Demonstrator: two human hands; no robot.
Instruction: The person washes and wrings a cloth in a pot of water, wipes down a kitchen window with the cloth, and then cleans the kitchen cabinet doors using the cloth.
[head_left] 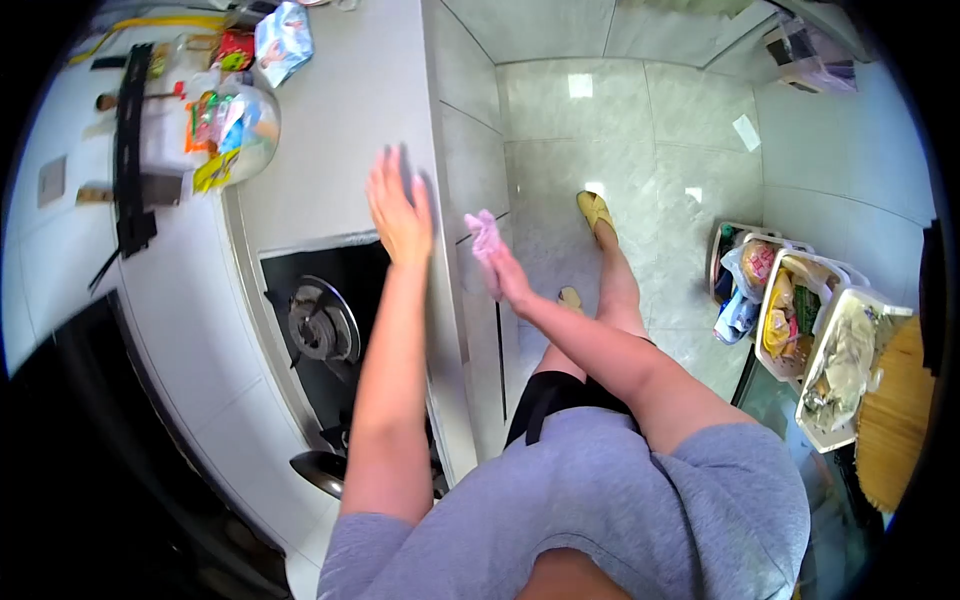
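My left hand [401,217] is stretched out over the light countertop [335,130], close to its front edge, with its fingers extended and nothing in it. Whether the palm touches the surface I cannot tell. Just off the counter's edge, my right hand [508,277] grips a crumpled pink cloth [484,236], which sticks out past the fingers. Below my left hand lies a black gas hob [375,300] with a round burner [323,320] set into the counter.
Bagged goods [240,130] and a blue-white packet [284,42] crowd the counter's back. A pan [318,470] sits by the hob. At right stand white baskets [838,430] of food and a wooden board [893,420]. Yellow slippers [594,208] are on the tiled floor [690,130].
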